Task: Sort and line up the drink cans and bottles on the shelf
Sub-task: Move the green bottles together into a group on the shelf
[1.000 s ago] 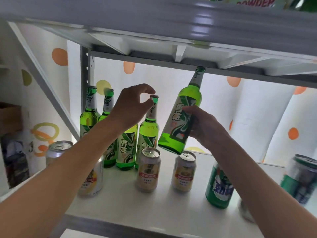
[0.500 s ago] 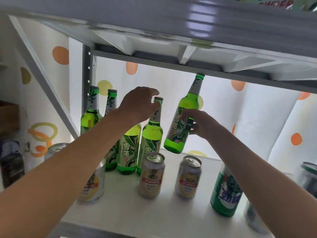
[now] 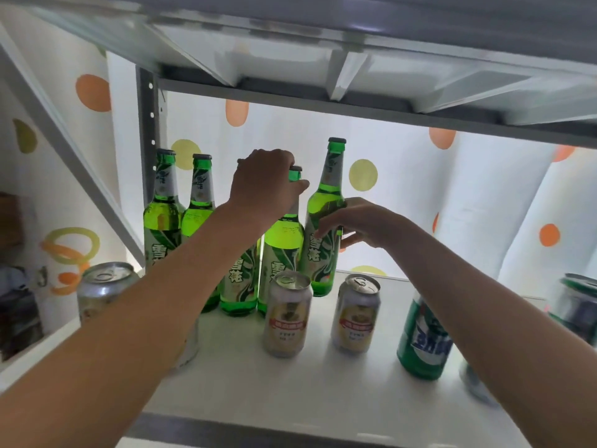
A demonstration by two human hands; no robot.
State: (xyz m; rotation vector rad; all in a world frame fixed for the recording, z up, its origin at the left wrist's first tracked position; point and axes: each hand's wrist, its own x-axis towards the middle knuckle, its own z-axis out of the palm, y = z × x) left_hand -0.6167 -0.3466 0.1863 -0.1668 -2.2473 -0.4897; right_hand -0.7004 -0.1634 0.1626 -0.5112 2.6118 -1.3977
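White shelf (image 3: 323,389) fills the view, curtain (image 3: 484,195) w/ dots behind. Five green bottles at the back-left: two far-left bottles (image 3: 163,221) upright, next ones partly hidden by the forearm. Right hand (image 3: 361,223) wraps the rightmost bottle (image 3: 324,227), slightly tilted, base on or just above the shelf, can't tell. Left hand (image 3: 265,185) pinches the neck of the neighbouring bottle (image 3: 284,240). Up front: two gold cans (image 3: 287,315), green can (image 3: 423,344), silver can (image 3: 103,289) far left.
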